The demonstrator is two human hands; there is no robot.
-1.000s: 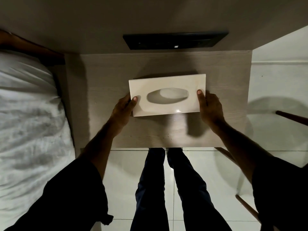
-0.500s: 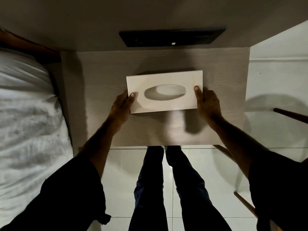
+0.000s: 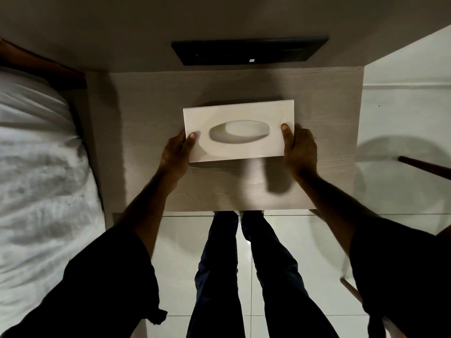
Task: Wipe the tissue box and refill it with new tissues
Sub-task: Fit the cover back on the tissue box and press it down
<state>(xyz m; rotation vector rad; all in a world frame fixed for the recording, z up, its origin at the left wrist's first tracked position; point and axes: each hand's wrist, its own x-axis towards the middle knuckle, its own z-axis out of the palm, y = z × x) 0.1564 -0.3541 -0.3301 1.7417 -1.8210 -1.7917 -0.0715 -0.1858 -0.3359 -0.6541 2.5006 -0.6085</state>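
Observation:
A white glossy tissue box [image 3: 244, 113] with an oval slot in its top is over the middle of a pale wooden bedside table [image 3: 151, 98]. My left hand [image 3: 176, 152] grips its left end, thumb on the top face. My right hand [image 3: 299, 150] grips its right end the same way. Something pale shows inside the slot; I cannot tell what. Whether the box rests on the table or hangs just above it is unclear.
A bed with white rumpled bedding [image 3: 36, 167] lies at the left. A black panel [image 3: 249, 51] is set in the wall behind the table. Dark wooden chair legs [image 3: 424, 167] stand on the white tiled floor at the right. My legs are below the table's front edge.
The box and both hands have shifted away from me toward the table's middle. Both grips stay the same.

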